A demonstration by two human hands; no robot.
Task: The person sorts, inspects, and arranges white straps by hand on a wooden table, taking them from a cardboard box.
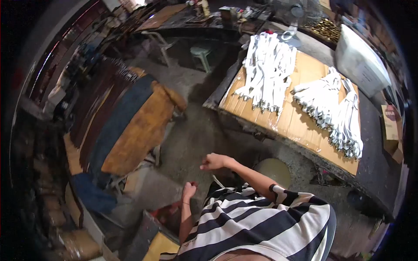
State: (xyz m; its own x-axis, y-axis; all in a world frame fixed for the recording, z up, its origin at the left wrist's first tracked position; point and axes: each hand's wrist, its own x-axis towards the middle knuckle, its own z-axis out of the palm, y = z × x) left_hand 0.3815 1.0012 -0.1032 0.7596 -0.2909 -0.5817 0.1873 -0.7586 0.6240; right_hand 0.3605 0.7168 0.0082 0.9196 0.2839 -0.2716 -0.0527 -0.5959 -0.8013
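My left hand [189, 191] is low in front of my body, its fingers curled closed. My right hand [214, 161] is a little higher and to the right, also closed, with the arm bent across the front of my striped shirt [261, 213]. What either hand holds, if anything, is too small or hidden to make out. The hands are apart from each other. A thin white cord [218, 182] shows near my waist, below the right hand. Neither hand touches the table or the leather stack.
To the right, a cardboard-covered table [283, 124] bears bundles of white straps [269, 69] with metal ends. Behind them are a white bin [361, 61] and a fan [298, 13]. Brown and dark leather sheets [135, 135] lie to the left. A green stool [201, 56] stands further back.
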